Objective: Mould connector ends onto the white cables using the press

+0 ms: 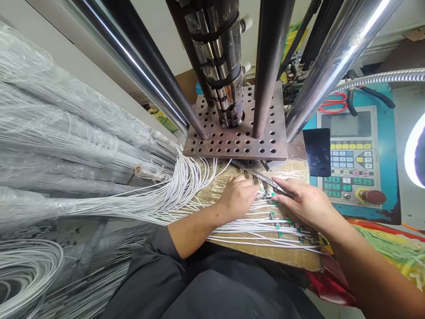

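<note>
My left hand (241, 197) is curled closed over the work board (215, 188), with a white cable end showing at its fingertips. My right hand (303, 201) grips the near end of a narrow metal bar (262, 176), thumb below and fingers above. The bar slants from under the press plate towards me. Between the hands, small green connector pieces (272, 195) sit at the cable ends. More white cables (242, 227) with green and metal ends lie across the board on my near side. What my left palm covers is hidden.
A perforated steel plate (234, 144) with posts and a central cylinder stands ahead. Bundled white cables (186, 186) run off left to plastic-wrapped bundles (59, 128). On the right are a dark phone (317, 152), a control panel (352, 155) with a red knob, and pliers (352, 102).
</note>
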`<state>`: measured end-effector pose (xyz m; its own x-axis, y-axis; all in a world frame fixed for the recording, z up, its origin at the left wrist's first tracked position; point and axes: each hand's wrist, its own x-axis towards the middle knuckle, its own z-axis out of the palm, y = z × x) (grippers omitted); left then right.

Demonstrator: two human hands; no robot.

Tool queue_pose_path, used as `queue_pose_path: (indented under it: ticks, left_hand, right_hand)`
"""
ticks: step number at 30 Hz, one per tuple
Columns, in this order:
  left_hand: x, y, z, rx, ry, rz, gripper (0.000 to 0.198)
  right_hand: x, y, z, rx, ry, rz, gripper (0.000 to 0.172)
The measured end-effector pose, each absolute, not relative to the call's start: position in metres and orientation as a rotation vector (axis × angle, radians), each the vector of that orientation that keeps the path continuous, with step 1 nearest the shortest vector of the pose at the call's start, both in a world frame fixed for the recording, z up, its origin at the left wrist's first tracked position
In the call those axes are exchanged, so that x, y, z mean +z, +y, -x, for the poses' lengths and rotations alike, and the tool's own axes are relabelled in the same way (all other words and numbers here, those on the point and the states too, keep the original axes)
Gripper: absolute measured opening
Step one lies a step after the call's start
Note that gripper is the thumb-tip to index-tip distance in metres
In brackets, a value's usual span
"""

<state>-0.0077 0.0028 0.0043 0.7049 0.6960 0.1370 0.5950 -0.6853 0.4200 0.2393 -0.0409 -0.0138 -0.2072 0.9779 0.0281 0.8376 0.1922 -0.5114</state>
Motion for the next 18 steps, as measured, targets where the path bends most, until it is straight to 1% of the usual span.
queue_pose_path:
  ticks: [5,18]
  left_hand:
    - [0.0025,0.0074,0.0084,0.337,1.044,-2.502,0.023]
    - [0.0031,0.0087,0.0076,0.301,1.035,-2.457,0.021]
  right_hand:
    - [-0.0139,-0.0407,-0.2402,0.592,-2.131,1.713,0.049]
    - [-0.0219,-0.0426,-0.2419,0.610,-2.142,1.657,0.053]
